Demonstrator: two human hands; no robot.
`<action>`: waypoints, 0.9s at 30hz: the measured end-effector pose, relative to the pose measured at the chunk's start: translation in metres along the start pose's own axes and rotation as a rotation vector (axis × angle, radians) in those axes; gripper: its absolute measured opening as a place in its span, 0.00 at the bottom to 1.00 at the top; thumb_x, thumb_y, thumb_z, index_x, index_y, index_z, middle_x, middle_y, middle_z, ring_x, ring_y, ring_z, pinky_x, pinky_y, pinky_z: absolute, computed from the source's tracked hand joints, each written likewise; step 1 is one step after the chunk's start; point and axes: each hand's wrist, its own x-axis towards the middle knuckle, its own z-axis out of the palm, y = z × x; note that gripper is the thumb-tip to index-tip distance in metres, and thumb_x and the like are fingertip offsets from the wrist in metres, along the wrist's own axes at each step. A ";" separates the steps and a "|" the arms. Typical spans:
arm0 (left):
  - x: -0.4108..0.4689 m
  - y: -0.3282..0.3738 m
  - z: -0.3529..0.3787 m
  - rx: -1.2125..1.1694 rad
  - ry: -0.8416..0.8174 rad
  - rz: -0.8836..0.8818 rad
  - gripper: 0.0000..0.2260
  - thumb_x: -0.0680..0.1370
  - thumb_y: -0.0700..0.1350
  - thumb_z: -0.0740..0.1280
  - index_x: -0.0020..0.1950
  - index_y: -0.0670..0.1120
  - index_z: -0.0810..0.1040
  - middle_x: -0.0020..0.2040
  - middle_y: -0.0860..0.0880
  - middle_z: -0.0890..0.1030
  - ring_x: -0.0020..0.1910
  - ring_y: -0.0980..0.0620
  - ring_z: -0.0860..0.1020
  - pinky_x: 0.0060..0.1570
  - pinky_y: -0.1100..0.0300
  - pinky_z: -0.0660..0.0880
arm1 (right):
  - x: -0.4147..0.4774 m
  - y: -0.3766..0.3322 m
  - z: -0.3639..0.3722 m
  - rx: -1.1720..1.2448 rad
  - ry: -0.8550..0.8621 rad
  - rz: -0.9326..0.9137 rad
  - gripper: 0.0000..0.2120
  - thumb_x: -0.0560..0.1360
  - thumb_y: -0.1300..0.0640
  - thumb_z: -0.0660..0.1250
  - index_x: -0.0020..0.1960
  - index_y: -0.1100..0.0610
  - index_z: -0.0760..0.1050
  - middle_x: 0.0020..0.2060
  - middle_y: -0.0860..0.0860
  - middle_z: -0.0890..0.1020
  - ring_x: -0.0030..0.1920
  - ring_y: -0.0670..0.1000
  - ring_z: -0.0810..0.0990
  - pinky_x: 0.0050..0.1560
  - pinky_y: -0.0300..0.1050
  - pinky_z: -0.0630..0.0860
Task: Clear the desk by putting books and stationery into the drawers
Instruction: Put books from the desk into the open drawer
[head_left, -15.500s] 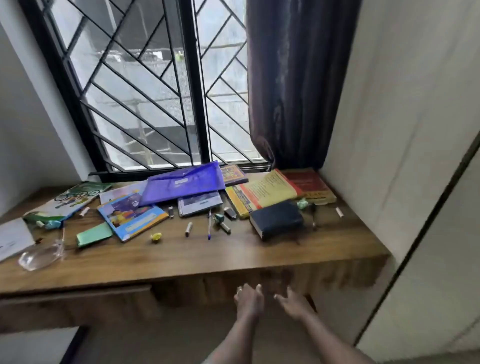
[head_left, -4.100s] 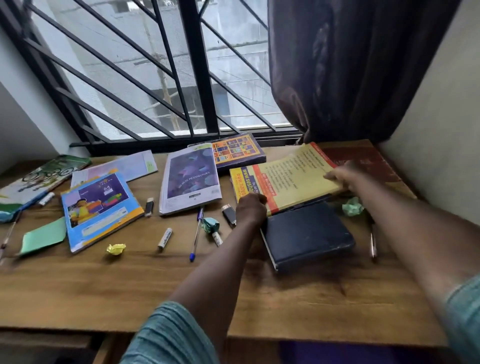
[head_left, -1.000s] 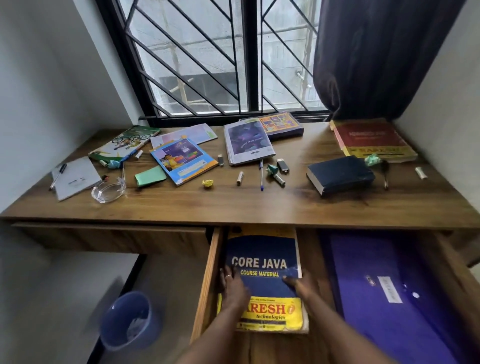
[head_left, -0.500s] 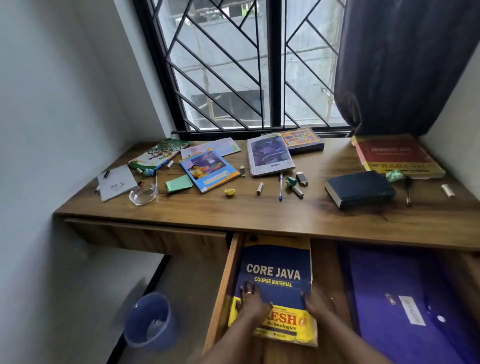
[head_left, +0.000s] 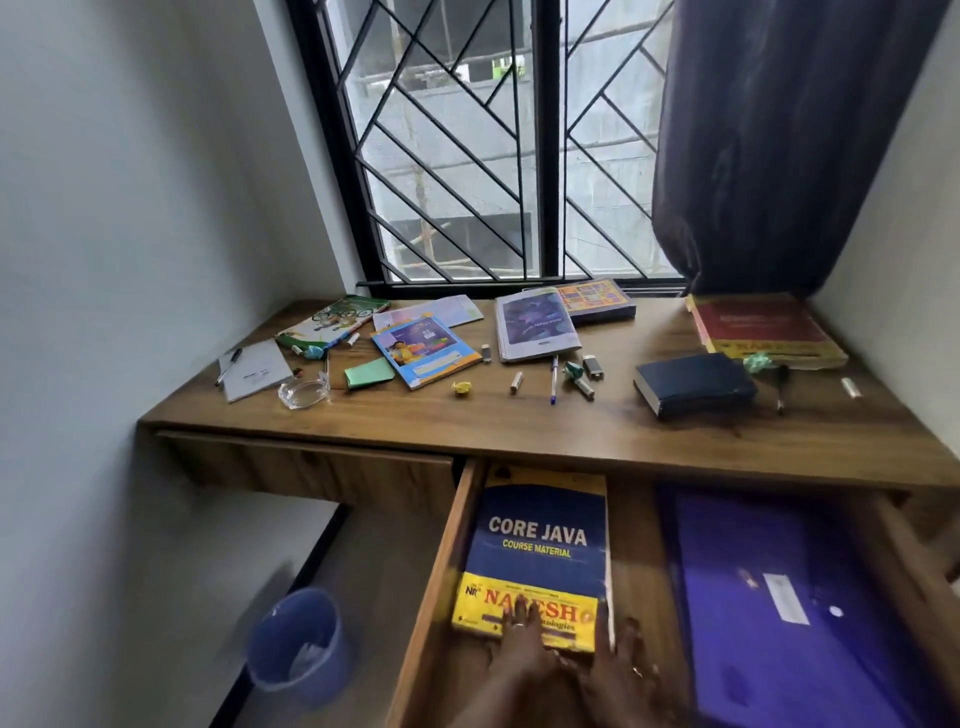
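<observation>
Left hand (head_left: 521, 650) presses flat, fingers spread, on the Core Java book (head_left: 540, 540), at its near edge; right hand (head_left: 621, 670), fingers spread too, touches its near-right corner.

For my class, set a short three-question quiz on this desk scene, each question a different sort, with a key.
1. True or false: the purple folder lies on the desk top.
2. The left hand rests on which book? A. dark blue book B. Core Java book C. red book
3. What stands on the floor left of the open drawer?
Key: 1. False: the purple folder lies in the open drawer. 2. B. 3. A blue bin.
</observation>
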 end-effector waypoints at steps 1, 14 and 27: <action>-0.003 -0.003 0.007 0.005 0.012 -0.002 0.33 0.81 0.49 0.57 0.78 0.44 0.40 0.78 0.46 0.37 0.78 0.43 0.40 0.75 0.44 0.49 | 0.007 0.008 0.028 0.067 0.006 0.006 0.43 0.71 0.27 0.34 0.78 0.52 0.45 0.60 0.64 0.78 0.58 0.62 0.77 0.59 0.60 0.69; -0.047 -0.010 0.057 -0.001 0.035 0.010 0.28 0.83 0.51 0.50 0.79 0.44 0.42 0.79 0.47 0.40 0.78 0.47 0.40 0.75 0.48 0.42 | -0.053 0.002 -0.010 -0.070 -0.189 -0.099 0.32 0.80 0.43 0.51 0.77 0.46 0.38 0.77 0.57 0.40 0.77 0.57 0.45 0.74 0.55 0.49; -0.049 -0.035 -0.014 0.226 0.162 0.400 0.33 0.77 0.31 0.54 0.78 0.43 0.42 0.79 0.46 0.41 0.78 0.46 0.39 0.76 0.50 0.40 | -0.008 0.007 0.025 -0.087 0.176 -0.100 0.21 0.76 0.48 0.51 0.46 0.63 0.76 0.46 0.71 0.81 0.35 0.68 0.83 0.31 0.61 0.78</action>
